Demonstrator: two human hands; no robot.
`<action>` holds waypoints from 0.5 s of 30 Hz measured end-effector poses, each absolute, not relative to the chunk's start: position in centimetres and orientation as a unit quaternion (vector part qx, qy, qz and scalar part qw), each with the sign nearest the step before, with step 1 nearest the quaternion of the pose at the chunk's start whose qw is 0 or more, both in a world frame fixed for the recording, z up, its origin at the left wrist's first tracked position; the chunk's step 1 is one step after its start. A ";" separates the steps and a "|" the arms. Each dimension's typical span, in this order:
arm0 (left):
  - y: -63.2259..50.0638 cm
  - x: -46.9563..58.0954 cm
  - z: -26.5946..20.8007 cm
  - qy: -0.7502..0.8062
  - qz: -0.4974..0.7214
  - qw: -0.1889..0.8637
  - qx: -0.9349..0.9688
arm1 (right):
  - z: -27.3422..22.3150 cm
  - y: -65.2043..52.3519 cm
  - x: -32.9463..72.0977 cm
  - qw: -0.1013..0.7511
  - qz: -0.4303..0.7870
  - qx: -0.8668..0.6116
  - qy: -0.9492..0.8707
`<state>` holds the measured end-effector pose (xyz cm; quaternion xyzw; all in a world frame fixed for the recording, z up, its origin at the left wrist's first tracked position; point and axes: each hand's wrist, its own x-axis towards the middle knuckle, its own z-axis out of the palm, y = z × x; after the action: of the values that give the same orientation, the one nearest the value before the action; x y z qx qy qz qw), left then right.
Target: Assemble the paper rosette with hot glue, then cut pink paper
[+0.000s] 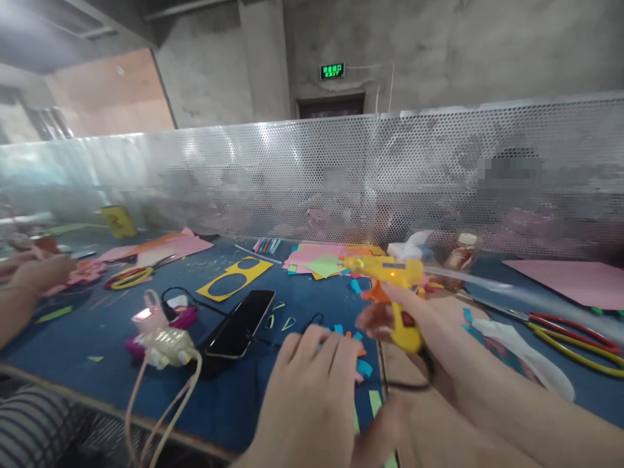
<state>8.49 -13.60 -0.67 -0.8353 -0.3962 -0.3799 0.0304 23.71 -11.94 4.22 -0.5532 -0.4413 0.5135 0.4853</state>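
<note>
My right hand (pixel 390 318) is wrapped round the handle of a yellow hot glue gun (pixel 404 270). The gun's orange trigger is under my fingers, a small light glows on its body, and its nozzle points left. From its back end a clear glue stick (pixel 468 279) sticks out to the right. My left hand (pixel 312 383) is palm down low over the blue table, its thumb spread from its fingers and its fingertips partly hidden. Small blue and orange paper scraps (pixel 363 369) lie beside those fingers, and green paper strips (pixel 375 403) are near the thumb.
A phone (pixel 241 325) and a power adapter with cables (pixel 170 344) lie left. A yellow paper cutout (pixel 234 279), coloured paper sheets (pixel 316 257), scissors (pixel 570 331) and a bottle (pixel 463 257) are around. A perforated metal screen (pixel 292 175) stands behind. Another person's hands (pixel 34 273) work at far left.
</note>
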 end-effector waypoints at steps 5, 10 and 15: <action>-7.4 10.5 0.1 -0.326 -0.394 -0.441 -0.738 | 4.5 -6.2 20.5 0.523 0.528 -0.489 -0.456; -2.5 10.0 0.6 -0.373 -0.479 -0.517 -0.604 | 5.0 0.0 18.8 0.416 0.544 -0.504 -0.527; 3.6 7.8 0.8 -0.517 -0.506 -0.432 -0.539 | 2.8 2.9 18.0 0.388 0.508 -0.536 -0.552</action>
<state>7.76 3.62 0.80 -0.5386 -0.5174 -0.5059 -0.4317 17.98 2.91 2.81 -0.5358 -0.5515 0.5080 0.3881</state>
